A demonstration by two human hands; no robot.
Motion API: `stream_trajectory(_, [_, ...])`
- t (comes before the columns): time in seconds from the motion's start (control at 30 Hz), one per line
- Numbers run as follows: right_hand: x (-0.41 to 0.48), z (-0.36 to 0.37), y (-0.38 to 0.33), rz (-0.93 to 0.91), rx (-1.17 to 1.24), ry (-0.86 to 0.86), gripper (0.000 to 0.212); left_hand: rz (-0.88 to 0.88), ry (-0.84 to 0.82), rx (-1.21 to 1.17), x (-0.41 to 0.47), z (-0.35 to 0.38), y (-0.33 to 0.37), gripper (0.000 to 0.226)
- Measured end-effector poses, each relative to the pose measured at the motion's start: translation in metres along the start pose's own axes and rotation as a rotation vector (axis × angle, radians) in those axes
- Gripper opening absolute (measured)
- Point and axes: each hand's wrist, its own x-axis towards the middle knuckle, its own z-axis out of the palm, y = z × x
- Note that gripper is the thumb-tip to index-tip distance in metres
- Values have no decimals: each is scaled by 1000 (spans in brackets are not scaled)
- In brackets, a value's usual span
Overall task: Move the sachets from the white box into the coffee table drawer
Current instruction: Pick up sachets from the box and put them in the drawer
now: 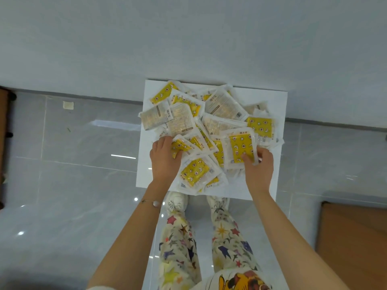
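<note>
The sachets [209, 130] lie heaped in the white box [272, 101] at every angle, some yellow face up and some printed back up, with no common long axis, and they spill over the box's edges just beyond and between both hands. The left hand [165, 160] is curled, its fingers closed on a crumpled yellow sachet [178, 146] at the near left of the heap, while the right hand [259, 166] pinches the near edge of an upright yellow sachet [240, 147]. The box stands on the grey tiled floor [73, 174] against a wall [188, 38], just ahead of the person's white shoes [178, 200] and star-patterned trousers [180, 248], with a brown board [354, 237] well off to the right.
</note>
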Motion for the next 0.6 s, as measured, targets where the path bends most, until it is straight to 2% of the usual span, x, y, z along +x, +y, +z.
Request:
stream_trajectory(0.17, [-1, -7, -1, 73, 122, 65, 22, -12, -8, -132, -13, -9, -1, 34])
stream_trajectory(0.37, [-3, -28, -1, 136, 283, 51, 25, -8, -17, -199, -22, -18, -15, 25])
stream_trajectory(0.43, [-5, -31, -4, 109, 258, 26, 24, -3, -40, -297, -24, -21, -20, 12])
stream_trajectory(0.5, [-9, -33, -10, 97, 280, 35, 25, -47, -31, -432, -30, -25, -22, 19])
stream_trajectory(0.6, [-17, -33, -24, 99, 417, 40, 29, -156, -8, -621, -43, -40, -19, 16])
